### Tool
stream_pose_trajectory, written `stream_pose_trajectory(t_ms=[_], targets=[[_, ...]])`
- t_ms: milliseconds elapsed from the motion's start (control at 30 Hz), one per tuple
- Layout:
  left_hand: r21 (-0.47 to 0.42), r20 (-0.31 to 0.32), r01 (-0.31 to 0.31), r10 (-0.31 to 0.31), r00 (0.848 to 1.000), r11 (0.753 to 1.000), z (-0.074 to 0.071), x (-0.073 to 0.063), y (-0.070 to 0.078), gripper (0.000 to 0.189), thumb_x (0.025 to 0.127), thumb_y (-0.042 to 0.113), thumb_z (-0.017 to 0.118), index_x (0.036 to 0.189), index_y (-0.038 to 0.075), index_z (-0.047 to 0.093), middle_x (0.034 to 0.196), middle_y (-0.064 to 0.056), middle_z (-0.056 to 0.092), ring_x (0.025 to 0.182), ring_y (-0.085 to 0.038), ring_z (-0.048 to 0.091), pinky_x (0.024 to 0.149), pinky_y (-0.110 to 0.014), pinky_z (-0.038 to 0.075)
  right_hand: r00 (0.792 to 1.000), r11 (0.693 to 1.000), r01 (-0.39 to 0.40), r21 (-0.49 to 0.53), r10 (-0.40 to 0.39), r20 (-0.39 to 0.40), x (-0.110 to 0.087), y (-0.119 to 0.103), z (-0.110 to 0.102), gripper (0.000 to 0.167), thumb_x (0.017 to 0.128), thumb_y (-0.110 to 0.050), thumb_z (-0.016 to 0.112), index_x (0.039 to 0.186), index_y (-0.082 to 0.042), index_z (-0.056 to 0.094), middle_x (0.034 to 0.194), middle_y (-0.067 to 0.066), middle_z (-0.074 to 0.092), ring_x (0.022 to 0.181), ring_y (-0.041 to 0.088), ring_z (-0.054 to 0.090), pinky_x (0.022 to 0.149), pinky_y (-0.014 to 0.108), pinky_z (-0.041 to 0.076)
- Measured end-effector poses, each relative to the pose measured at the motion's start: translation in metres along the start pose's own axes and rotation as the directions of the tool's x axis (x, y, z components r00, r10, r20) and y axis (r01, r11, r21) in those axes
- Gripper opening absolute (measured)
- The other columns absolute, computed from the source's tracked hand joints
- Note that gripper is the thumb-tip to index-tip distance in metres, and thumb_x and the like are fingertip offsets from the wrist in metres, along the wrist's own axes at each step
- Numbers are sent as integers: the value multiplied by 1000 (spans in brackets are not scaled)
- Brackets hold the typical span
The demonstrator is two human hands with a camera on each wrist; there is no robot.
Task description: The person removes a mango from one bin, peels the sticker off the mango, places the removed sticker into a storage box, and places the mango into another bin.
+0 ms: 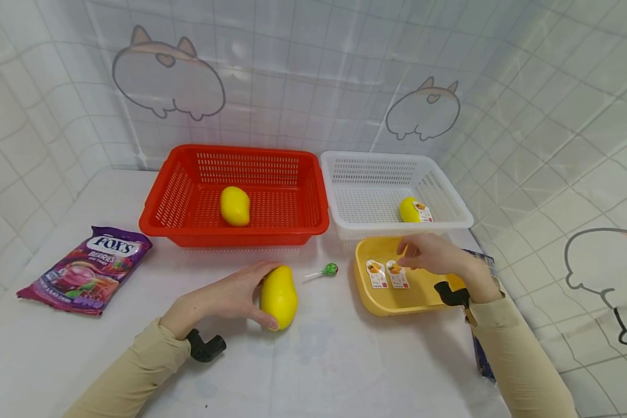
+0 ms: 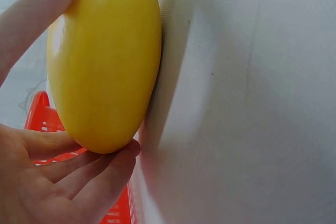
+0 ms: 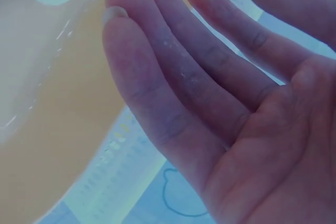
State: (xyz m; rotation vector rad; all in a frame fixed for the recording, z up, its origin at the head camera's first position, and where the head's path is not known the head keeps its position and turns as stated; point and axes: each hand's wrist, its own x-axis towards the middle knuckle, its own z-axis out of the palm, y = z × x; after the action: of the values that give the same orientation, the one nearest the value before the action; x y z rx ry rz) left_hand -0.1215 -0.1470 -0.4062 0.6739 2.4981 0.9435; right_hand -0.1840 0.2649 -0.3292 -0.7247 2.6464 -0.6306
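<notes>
My left hand (image 1: 237, 293) holds a yellow mango (image 1: 279, 298) on the white tabletop, thumb on its near end and fingers at the far end. In the left wrist view the mango (image 2: 105, 61) fills the space between thumb and fingers. My right hand (image 1: 431, 253) hovers over a yellow plastic basin (image 1: 363, 290), holding nothing visible. Its fingers (image 3: 152, 82) are slightly bent in the right wrist view. Inside the basin lie two labels with orange fruit pictures, a left label (image 1: 377, 274) and a right label (image 1: 397, 275), the latter close to my right fingertips.
At the back, a red basket (image 1: 240, 237) contains a mango (image 1: 235, 206). Beside it, a white basket (image 1: 339, 197) holds a labelled mango (image 1: 409, 210). A green-wrapped lollipop (image 1: 330, 269) lies mid-table. A purple Fox's candy bag (image 1: 89, 270) is at left; a dark packet (image 1: 483, 357) lies partly hidden at right.
</notes>
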Motion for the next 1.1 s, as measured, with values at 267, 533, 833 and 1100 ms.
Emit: stream_pose_trajectory(t_ms=[267, 533, 833, 1100], targets=[[20, -6, -7, 7, 1000, 1000, 0, -1, -1, 114, 64, 55, 90, 153, 10, 35, 149, -4, 44, 134, -24, 44, 117, -48, 36, 999, 1000, -6, -9, 5, -52, -2, -19, 2, 24, 92, -14, 72, 107, 3, 64, 88, 4, 69, 78, 16, 62, 69, 26, 55], [12, -5, -4, 4, 1000, 1000, 0, -1, 0, 116, 64, 57, 90, 153, 9, 34, 150, -5, 43, 135, -25, 43, 117, -49, 36, 990, 995, 84, -50, -89, -107, -5, -41, 10, 25, 90, -15, 75, 108, -1, 66, 90, 0, 69, 80, 14, 63, 73, 27, 56], [13, -5, -10, 10, 1000, 1000, 0, -1, 0, 115, 64, 56, 90, 153, 8, 34, 150, -6, 43, 135, -25, 43, 117, -48, 35, 991, 998, 64, -3, -64, -119, -5, -70, 26, 31, 90, -21, 75, 114, -3, 65, 95, -2, 68, 87, 14, 64, 75, 28, 56], [8, 1, -1, 1, 1000, 1000, 0, -1, 1, 115, 64, 56, 90, 153, 10, 33, 150, -3, 43, 133, -23, 44, 117, -48, 36, 990, 991, 109, 75, -102, -93, 2, -90, 47, 33, 92, -22, 73, 121, -10, 62, 99, -5, 67, 93, 12, 64, 86, 34, 57]])
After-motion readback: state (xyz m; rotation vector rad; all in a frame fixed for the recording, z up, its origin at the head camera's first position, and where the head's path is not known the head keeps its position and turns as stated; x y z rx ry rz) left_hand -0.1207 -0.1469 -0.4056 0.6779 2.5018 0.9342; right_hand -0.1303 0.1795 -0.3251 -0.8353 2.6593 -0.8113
